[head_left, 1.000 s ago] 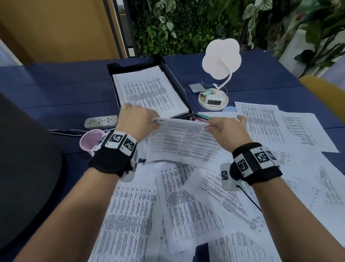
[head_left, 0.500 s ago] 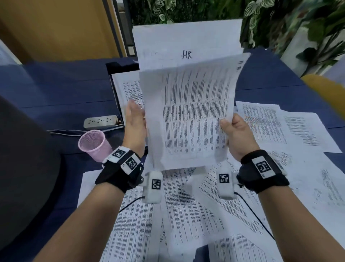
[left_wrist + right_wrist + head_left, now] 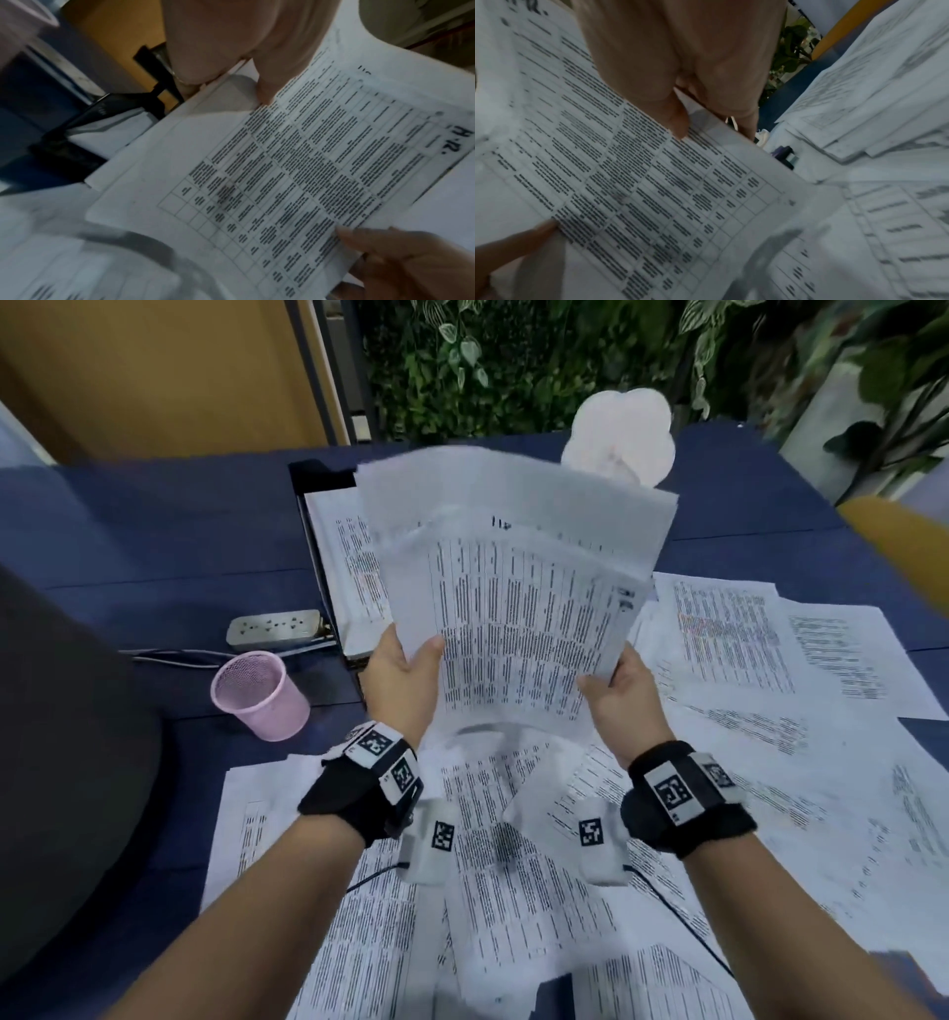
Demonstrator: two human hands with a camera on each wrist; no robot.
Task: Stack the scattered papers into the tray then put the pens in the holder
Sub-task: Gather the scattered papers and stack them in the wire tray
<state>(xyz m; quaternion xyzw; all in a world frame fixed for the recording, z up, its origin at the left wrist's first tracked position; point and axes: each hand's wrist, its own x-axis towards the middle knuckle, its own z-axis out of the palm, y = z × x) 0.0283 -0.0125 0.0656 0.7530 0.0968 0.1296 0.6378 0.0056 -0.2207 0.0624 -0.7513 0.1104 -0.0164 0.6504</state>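
Both hands hold a sheaf of printed papers up above the table. My left hand pinches its lower left edge and my right hand pinches its lower right edge. The left wrist view shows the same sheaf with the left thumb on top, and in the right wrist view the right thumb lies on the sheaf. Behind the sheaf lies the black tray with papers in it, mostly hidden. A pink mesh pen holder stands empty to the left. Scattered papers cover the near table. No pens show.
A grey power strip with its cable lies left of the tray. A white flower-shaped lamp stands behind the held papers. A dark rounded object fills the left edge. A yellow chair back shows at the right.
A second ago both hands gripped the papers low on the table by the tray. They have since lifted the sheaf upright, and now it tilts forward toward the tray.
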